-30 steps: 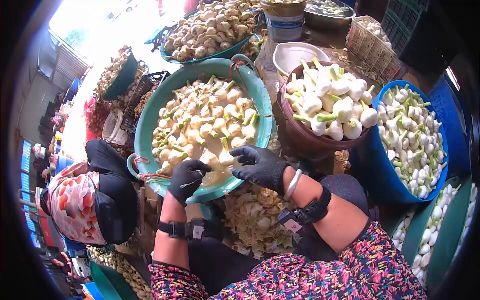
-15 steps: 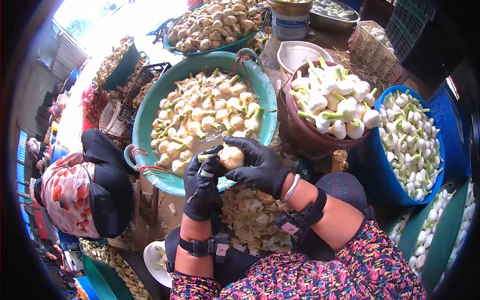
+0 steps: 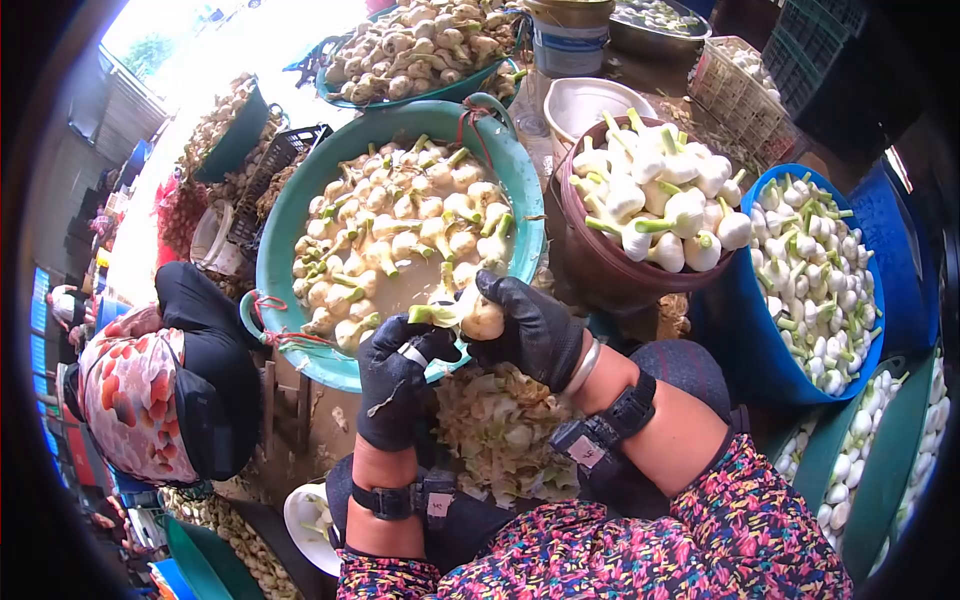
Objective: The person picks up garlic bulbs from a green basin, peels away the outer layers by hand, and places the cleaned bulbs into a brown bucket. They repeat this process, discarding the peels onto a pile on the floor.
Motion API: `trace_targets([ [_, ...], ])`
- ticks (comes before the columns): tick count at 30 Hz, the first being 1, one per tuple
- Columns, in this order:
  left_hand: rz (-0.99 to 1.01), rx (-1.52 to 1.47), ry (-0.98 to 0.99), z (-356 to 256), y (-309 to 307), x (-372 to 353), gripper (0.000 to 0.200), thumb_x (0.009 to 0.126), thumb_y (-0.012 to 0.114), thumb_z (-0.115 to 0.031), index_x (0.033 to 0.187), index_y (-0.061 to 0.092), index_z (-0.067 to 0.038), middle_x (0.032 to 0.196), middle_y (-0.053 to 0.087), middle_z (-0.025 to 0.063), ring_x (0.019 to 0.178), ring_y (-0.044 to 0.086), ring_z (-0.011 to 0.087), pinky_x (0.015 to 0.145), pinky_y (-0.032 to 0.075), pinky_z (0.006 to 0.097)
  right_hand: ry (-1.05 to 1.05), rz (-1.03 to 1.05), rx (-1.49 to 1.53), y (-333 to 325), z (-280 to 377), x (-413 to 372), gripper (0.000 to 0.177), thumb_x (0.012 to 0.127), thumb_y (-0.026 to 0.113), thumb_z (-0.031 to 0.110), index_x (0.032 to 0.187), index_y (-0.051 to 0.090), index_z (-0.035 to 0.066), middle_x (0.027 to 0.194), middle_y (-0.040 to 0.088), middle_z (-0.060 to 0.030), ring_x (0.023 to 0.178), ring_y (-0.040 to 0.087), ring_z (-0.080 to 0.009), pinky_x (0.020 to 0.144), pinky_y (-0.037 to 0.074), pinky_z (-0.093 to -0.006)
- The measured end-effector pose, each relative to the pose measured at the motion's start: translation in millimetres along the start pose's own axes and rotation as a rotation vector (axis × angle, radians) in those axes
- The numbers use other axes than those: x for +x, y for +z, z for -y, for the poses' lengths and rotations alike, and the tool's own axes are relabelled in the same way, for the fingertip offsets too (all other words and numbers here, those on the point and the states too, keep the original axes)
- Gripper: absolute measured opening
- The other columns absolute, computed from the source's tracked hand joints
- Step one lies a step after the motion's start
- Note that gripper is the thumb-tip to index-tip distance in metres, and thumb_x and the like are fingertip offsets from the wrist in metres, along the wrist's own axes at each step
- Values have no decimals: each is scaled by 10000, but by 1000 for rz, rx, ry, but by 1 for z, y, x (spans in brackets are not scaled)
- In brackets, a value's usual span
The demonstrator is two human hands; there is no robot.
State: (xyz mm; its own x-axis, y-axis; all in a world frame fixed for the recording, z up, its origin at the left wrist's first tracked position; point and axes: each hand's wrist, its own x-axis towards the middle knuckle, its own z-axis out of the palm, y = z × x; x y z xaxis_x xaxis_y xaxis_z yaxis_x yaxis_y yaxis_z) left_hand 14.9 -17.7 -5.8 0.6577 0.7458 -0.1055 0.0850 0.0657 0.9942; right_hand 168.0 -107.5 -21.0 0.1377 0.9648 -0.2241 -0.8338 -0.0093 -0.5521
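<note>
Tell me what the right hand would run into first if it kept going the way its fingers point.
Besides the bulb it grips, the right hand points up-left into the teal basin; likely its floating onions first, though height is unclear.

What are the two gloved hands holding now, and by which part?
One pale bulb. The right hand wraps its fingers around the round body; the left hand meets the green stalk end.

Your left hand [image 3: 395, 385] and right hand [image 3: 535, 330] meet over the near rim of the basin [image 3: 272, 250] before you, a bulb [image 3: 480, 318] between them, peelings [image 3: 500, 430] beneath. Right of the basin stands a bowl [image 3: 600, 270], a tub [image 3: 745, 350] beyond it; another person [image 3: 170, 390] crouches at your left
</note>
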Motion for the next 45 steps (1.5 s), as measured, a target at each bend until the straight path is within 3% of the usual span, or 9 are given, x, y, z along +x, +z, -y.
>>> trace_targets([
  [11, 16, -417, -109, 5, 8, 6, 408, 823, 577, -134, 1183, 505, 45, 971, 619, 122, 779, 625, 179, 725, 520, 308, -238, 58, -250, -2, -6, 3, 510, 734, 690, -37, 1192, 467, -8, 1104, 562, -101, 965, 573, -165, 848, 490, -299],
  [17, 44, -210, -64, 6, -5, 3, 321, 758, 570, -10, 1075, 581, 42, 923, 642, 118, 767, 626, 172, 704, 516, 277, -217, 14, -340, -4, -5, 2, 390, 844, 599, 61, 1212, 480, 18, 1087, 572, -67, 956, 570, -141, 830, 478, -286],
  [19, 62, -68, -42, 11, -13, 3, 315, 741, 561, 22, 1054, 590, 38, 934, 645, 130, 773, 632, 183, 712, 525, 280, -130, 79, -301, -8, 0, 1, 340, 911, 521, 276, 1155, 514, 40, 924, 599, -48, 766, 586, -114, 668, 501, -241],
  [23, 77, 126, 267, 19, -13, 8, 282, 696, 571, 80, 963, 631, 13, 970, 650, 128, 854, 619, 179, 778, 496, 296, 525, 162, 110, -1, -6, -3, 337, 910, 470, 394, 983, 560, 77, 832, 610, -58, 653, 591, -143, 497, 472, -243],
  [27, 122, 351, 441, 13, -4, 7, 290, 734, 633, -13, 1024, 630, -3, 964, 651, 104, 844, 615, 177, 781, 475, 277, 519, 235, 98, 4, -8, -10, 403, 897, 495, 423, 1118, 529, 88, 911, 616, -33, 740, 605, -128, 553, 497, -247],
  [29, -68, -140, 54, 14, -2, 3, 316, 786, 625, -67, 1086, 583, 20, 984, 641, 110, 822, 620, 177, 748, 500, 272, 484, 156, 197, -2, -4, -1, 401, 896, 503, 424, 1126, 529, 96, 933, 620, -36, 775, 608, -130, 592, 503, -264],
  [31, 128, -310, -202, 6, -17, 0, 399, 806, 604, -136, 1153, 522, 43, 997, 628, 111, 777, 623, 175, 637, 529, 282, 425, 188, 224, -7, 3, 4, 424, 892, 506, 429, 1161, 515, 101, 948, 623, -39, 781, 611, -136, 599, 501, -285],
  [41, -1, -173, -81, 2, 1, -8, 258, 752, 631, -75, 997, 602, 1, 871, 641, 65, 757, 605, 147, 685, 484, 271, 209, 70, -118, -11, -2, 7, 245, 876, 560, 278, 993, 565, 62, 893, 608, -42, 783, 607, -146, 655, 510, -279],
  [45, 4, -416, -85, 19, -16, 0, 191, 748, 596, -144, 890, 593, -17, 767, 603, 32, 682, 573, 120, 649, 476, 260, -319, -10, -680, 1, -6, 4, 155, 832, 590, 171, 853, 581, 18, 896, 590, -87, 788, 594, -211, 688, 466, -343],
])
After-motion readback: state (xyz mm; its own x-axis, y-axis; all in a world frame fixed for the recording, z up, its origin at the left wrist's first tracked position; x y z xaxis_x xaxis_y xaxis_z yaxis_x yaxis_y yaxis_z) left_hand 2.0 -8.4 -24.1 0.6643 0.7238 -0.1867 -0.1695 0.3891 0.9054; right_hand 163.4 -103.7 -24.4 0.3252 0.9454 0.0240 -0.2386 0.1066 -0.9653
